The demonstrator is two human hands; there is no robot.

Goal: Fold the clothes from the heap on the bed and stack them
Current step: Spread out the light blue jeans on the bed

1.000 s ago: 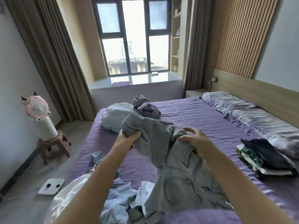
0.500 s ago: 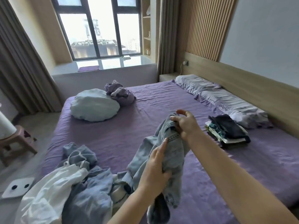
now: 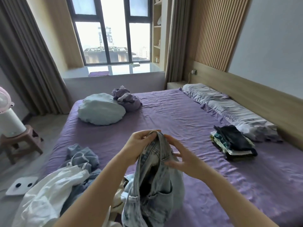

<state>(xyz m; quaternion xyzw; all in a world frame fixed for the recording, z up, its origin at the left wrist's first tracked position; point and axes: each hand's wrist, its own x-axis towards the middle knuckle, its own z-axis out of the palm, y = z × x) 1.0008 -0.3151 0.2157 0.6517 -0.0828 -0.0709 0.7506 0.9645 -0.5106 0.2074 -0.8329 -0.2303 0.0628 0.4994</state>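
The left hand (image 3: 137, 145) pinches the waistband of the pale washed-denim jeans (image 3: 153, 182), and the right hand (image 3: 182, 157) grips the same band from the other side, fingers curled. The jeans hang above the purple bed sheet (image 3: 172, 115), beside the heap of white and blue clothes (image 3: 54, 182). A stack of folded dark clothes (image 3: 232, 143) lies near the grey pillows (image 3: 232, 112).

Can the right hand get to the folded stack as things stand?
Probably, once freed: the right hand and the left hand both grip the jeans. Bare sheet lies between it and the folded stack.
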